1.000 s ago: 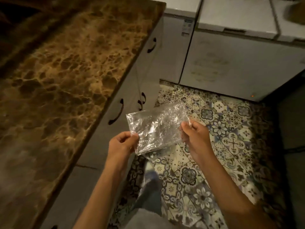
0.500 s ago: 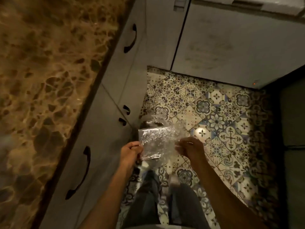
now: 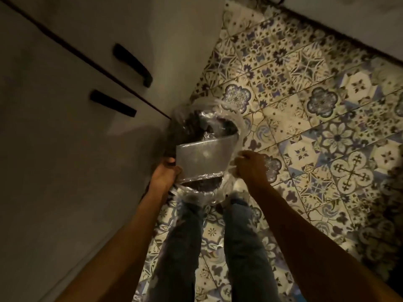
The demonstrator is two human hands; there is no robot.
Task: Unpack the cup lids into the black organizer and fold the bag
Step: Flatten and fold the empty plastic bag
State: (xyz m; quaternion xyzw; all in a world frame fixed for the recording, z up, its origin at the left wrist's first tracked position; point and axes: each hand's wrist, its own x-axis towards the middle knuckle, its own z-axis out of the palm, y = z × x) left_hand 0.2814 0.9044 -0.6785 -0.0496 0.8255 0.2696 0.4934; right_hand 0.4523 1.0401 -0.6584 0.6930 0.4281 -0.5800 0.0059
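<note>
The clear plastic bag (image 3: 205,158), folded into a flat rectangle, hangs low over the floor in front of my legs. My left hand (image 3: 165,173) pinches its lower left corner. At the bag's right edge, my right hand (image 3: 248,166) has its fingers closed on crinkled clear plastic. Directly under the bag stands a round bin (image 3: 238,127) with a clear liner and dark contents; the bag covers its middle. No cup lids or black organizer are in view.
Pale cabinet fronts with black handles (image 3: 133,64) fill the left side, close to the bin. Patterned blue and white floor tiles (image 3: 316,118) spread to the right. My legs in jeans (image 3: 244,247) stand just behind the bin. A dark baseboard edge runs along the top right.
My view has tipped down from the brown marble counter to the floor. The bag went from a wide sheet to a smaller folded rectangle, and both hands lowered it over the lined bin.
</note>
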